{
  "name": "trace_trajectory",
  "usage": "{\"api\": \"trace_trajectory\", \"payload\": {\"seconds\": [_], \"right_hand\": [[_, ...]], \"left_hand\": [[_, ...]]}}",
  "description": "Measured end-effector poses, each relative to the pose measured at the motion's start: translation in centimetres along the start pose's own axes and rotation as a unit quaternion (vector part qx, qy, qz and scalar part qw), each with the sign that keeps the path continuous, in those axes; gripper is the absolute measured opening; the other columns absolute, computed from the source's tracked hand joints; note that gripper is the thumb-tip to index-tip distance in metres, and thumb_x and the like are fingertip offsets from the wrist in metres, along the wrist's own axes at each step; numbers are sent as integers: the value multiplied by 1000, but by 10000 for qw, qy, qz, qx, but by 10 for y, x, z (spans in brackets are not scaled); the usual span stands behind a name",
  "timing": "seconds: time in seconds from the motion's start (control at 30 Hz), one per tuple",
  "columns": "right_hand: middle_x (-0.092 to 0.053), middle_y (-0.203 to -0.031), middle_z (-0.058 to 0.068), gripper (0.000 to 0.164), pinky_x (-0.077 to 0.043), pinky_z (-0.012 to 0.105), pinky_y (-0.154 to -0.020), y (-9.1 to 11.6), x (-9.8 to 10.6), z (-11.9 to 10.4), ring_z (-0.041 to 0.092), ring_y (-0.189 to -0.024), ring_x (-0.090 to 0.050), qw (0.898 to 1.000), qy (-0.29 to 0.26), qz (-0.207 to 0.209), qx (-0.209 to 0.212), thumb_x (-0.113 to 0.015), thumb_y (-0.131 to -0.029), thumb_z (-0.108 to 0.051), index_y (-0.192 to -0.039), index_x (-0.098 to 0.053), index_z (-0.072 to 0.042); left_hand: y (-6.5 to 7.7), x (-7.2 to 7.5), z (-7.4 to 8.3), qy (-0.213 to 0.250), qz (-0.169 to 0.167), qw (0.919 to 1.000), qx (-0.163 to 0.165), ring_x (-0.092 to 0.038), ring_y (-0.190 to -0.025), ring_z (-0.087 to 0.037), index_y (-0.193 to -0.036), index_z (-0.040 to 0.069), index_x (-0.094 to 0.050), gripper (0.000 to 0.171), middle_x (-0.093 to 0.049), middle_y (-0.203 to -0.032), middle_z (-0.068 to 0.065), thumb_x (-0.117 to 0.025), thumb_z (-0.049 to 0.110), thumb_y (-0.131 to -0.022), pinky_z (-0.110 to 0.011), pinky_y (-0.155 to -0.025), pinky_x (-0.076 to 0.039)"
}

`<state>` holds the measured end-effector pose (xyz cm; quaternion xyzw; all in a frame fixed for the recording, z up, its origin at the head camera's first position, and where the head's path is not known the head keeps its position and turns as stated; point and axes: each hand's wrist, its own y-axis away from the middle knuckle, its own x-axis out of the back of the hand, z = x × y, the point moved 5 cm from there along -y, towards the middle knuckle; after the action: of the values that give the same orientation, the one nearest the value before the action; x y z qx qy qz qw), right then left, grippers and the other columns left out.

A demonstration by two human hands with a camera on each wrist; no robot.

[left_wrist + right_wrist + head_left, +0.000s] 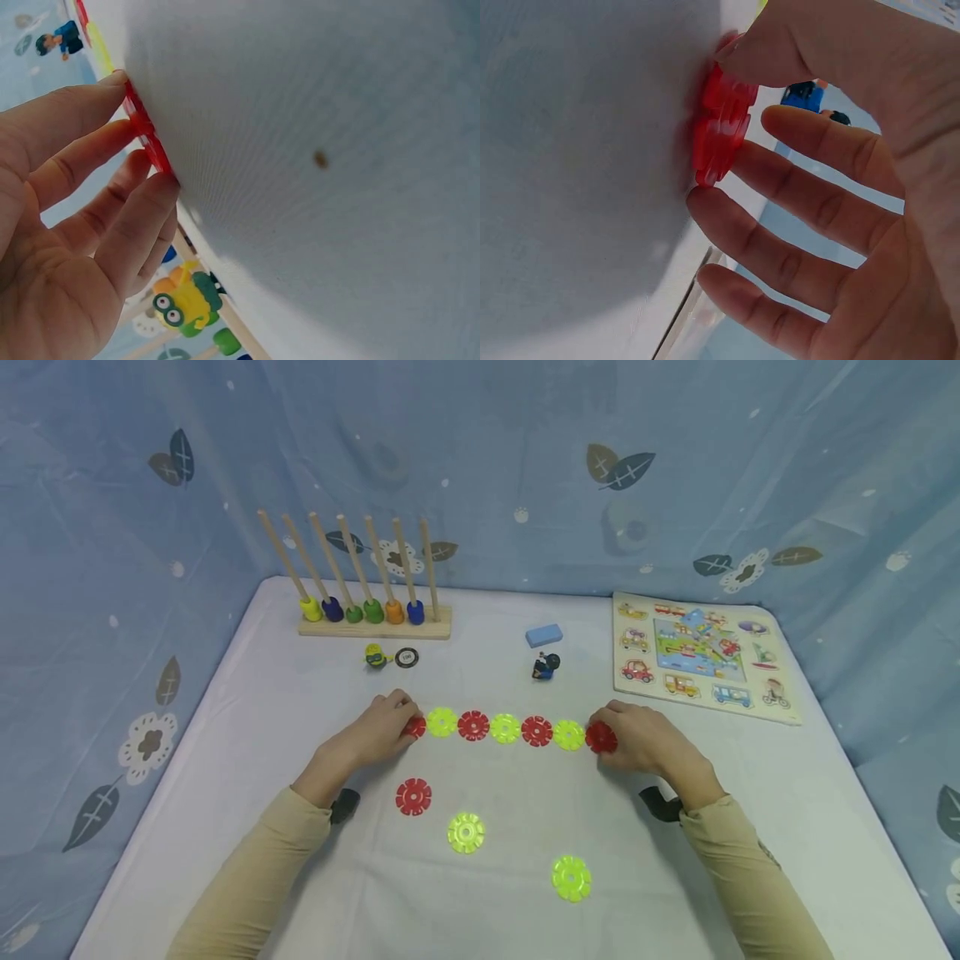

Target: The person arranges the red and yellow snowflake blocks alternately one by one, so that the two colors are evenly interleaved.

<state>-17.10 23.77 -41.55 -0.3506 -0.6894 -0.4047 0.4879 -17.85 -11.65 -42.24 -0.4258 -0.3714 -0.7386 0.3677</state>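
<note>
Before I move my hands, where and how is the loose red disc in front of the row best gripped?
Probably by opposite points of its notched rim, thumb and finger, from above: the red disc lies flat on the white cloth. The left hand is nearer, but now holds another disc.

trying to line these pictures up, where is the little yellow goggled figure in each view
Head: the yellow goggled figure, left of centre, just beyond the left hand.
Left wrist: near the bottom, left of centre.
Right wrist: not in it.
Shared landmark: the dark-haired figure in blue.
</note>
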Motion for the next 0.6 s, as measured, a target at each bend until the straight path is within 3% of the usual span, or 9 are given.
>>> {"api": "trace_trajectory", "payload": {"seconds": [0.6], "right_hand": [[-66,-104,6,44,-57,40,-76,-1,-2,3,21,-88,-60,9999,-33,56,-86,-79,-72,-22,-114,-67,-15]], "left_hand": [[-1,-1,0,-18,-7,10000,88,-53,-111,-31,-121,5,-62,34,-53,-128,-16,-68,16,-89,-43,-97,-49]]}}
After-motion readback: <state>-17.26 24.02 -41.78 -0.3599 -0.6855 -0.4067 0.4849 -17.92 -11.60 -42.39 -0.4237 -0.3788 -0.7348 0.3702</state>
